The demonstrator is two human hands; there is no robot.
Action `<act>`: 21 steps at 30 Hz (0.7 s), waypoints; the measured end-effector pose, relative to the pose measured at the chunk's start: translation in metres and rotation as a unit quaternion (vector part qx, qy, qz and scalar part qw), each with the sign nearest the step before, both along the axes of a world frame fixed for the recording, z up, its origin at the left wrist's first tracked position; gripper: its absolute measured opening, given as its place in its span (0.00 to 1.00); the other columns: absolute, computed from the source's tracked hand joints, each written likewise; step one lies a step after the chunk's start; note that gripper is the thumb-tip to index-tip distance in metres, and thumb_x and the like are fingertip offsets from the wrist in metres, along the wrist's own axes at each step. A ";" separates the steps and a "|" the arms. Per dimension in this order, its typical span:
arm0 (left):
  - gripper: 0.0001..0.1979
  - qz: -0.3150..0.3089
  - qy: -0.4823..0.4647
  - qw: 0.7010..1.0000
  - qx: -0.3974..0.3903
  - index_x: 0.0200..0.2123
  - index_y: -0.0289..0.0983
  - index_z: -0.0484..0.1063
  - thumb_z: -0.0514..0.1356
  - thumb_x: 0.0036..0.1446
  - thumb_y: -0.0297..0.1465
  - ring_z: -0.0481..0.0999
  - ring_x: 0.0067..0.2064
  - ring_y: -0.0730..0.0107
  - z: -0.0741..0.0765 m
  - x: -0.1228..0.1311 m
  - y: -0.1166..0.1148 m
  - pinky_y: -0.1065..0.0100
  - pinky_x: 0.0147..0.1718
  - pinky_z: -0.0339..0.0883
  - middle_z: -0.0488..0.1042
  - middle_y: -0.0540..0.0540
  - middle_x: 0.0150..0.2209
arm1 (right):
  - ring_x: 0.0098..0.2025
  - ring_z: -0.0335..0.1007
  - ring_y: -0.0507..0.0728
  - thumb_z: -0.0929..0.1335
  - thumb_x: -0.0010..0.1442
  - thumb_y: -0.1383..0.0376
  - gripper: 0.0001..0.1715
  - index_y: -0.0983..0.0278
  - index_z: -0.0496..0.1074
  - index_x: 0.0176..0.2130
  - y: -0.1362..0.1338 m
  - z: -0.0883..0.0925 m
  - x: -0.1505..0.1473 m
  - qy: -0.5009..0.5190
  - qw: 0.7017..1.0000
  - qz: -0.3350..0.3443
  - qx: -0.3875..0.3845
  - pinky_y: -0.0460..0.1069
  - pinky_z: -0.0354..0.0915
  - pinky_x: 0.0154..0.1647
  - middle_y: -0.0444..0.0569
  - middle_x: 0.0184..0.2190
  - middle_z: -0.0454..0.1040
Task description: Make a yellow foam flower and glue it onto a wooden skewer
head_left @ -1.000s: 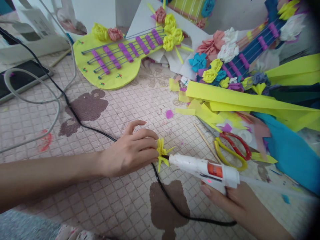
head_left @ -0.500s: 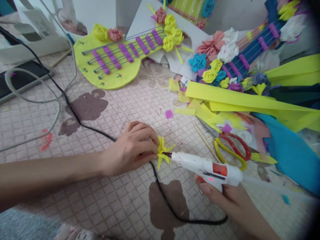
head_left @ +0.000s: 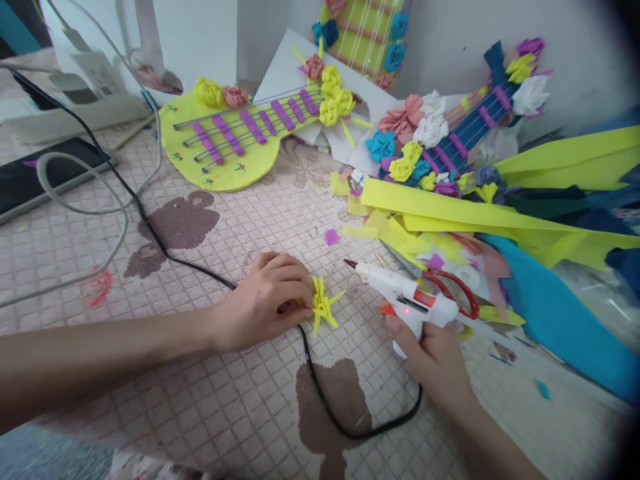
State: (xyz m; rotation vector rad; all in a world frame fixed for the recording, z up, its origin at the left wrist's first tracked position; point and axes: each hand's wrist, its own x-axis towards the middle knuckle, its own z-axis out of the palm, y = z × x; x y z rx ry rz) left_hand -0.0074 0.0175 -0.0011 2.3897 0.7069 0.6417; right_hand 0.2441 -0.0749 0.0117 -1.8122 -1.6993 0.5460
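Note:
My left hand [head_left: 270, 293] pinches a small yellow paper flower [head_left: 324, 305], whose narrow petals spread out to the right of my fingertips. The part inside my fingers is hidden. My right hand [head_left: 440, 367] is wrapped round the handle of a white hot glue gun [head_left: 395, 290] with an orange trigger and a small red light. Its dark nozzle points up and left, above and apart from the flower. A clear glue stick trails from the gun's rear. The black cord [head_left: 313, 373] loops across the cloth beneath my left hand.
A yellow paper guitar [head_left: 225, 157] with purple strips lies at the back. Right of it stands a blue guitar [head_left: 463, 150] with paper flowers. Yellow paper strips [head_left: 440, 207], blue paper [head_left: 555, 300] and red-handled scissors [head_left: 465, 293] lie at right; a phone [head_left: 55, 173] lies at left.
The glue gun's nozzle has left the flower's centre and swung up and to the right. My left hand keeps its hold on the flower. The view has shifted slightly.

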 end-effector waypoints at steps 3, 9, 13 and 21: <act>0.02 0.005 -0.002 1.000 0.003 0.29 0.38 0.70 0.60 0.55 0.27 0.68 0.45 0.67 0.000 0.001 -0.001 0.60 0.49 0.53 0.74 0.51 0.36 | 0.38 0.71 0.60 0.65 0.58 0.55 0.17 0.63 0.72 0.41 0.014 -0.008 -0.003 -0.026 0.999 -0.001 0.040 0.54 0.68 0.41 0.49 0.36 0.76; 0.02 0.009 -0.002 1.000 0.010 0.29 0.38 0.70 0.60 0.54 0.27 0.68 0.44 0.67 -0.001 0.001 -0.002 0.60 0.47 0.53 0.74 0.51 0.34 | 0.41 0.71 0.61 0.64 0.58 0.54 0.18 0.65 0.72 0.40 0.053 -0.022 -0.014 -0.042 0.993 -0.010 0.108 0.56 0.66 0.44 0.52 0.38 0.75; 0.02 0.009 -0.006 1.000 0.020 0.29 0.38 0.70 0.60 0.54 0.27 0.68 0.44 0.67 0.000 0.001 -0.002 0.60 0.47 0.53 0.74 0.51 0.34 | 0.46 0.68 0.63 0.63 0.59 0.55 0.19 0.64 0.70 0.44 0.074 -0.024 -0.022 -0.073 0.988 0.012 0.133 0.58 0.64 0.49 0.56 0.43 0.73; 0.02 0.010 -0.005 0.999 0.038 0.29 0.37 0.71 0.59 0.54 0.27 0.69 0.44 0.67 0.000 -0.001 -0.004 0.60 0.47 0.54 0.74 0.50 0.35 | 0.50 0.65 0.62 0.64 0.58 0.55 0.27 0.63 0.60 0.54 0.058 -0.024 -0.008 -0.016 0.992 0.036 0.116 0.59 0.65 0.47 0.58 0.51 0.67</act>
